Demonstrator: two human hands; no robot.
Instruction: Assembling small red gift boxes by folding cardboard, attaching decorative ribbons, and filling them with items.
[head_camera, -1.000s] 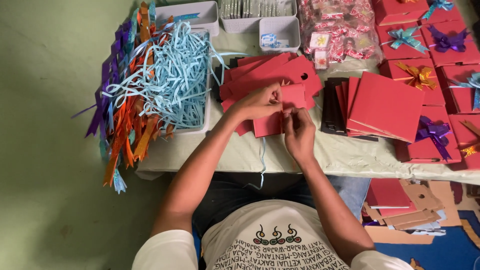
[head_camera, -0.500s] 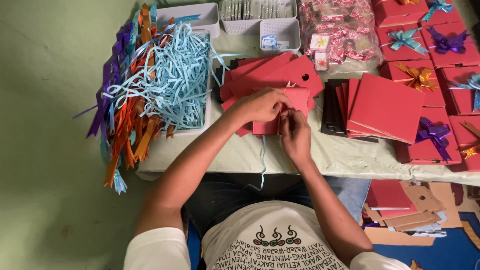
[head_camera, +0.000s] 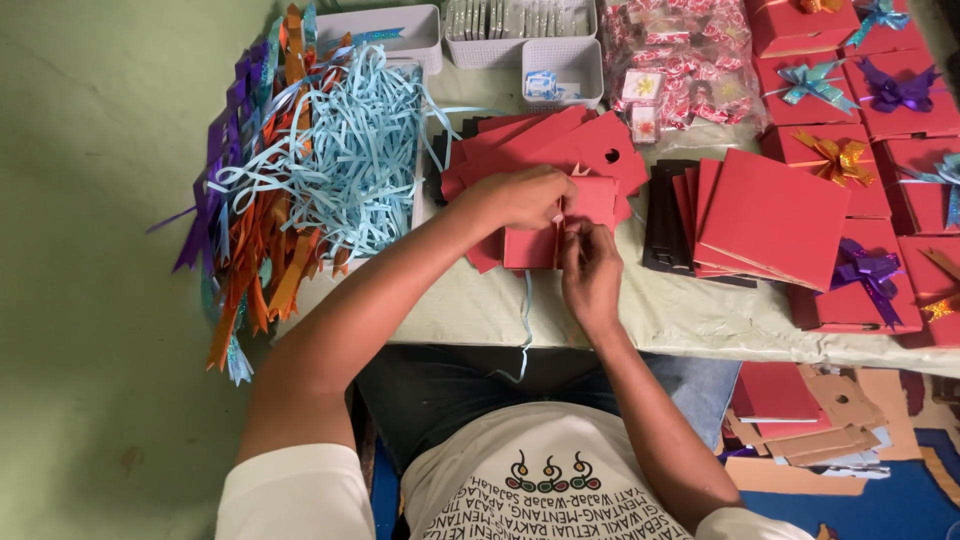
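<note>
Your left hand clamps the flat red cardboard piece; your right hand, at six o'clock, pinches its lower edge, fingers pressed together.

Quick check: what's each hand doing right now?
Left hand: closed over the red card piece, holding it.
Right hand: fingers pinching the same piece's edge.

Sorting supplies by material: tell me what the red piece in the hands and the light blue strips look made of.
Red piece: probably matte card or thin paperboard, with flat faces and crisp straight edges. Light blue strips: likely slightly glossy plastic ribbon, in thin curling bands.
</note>
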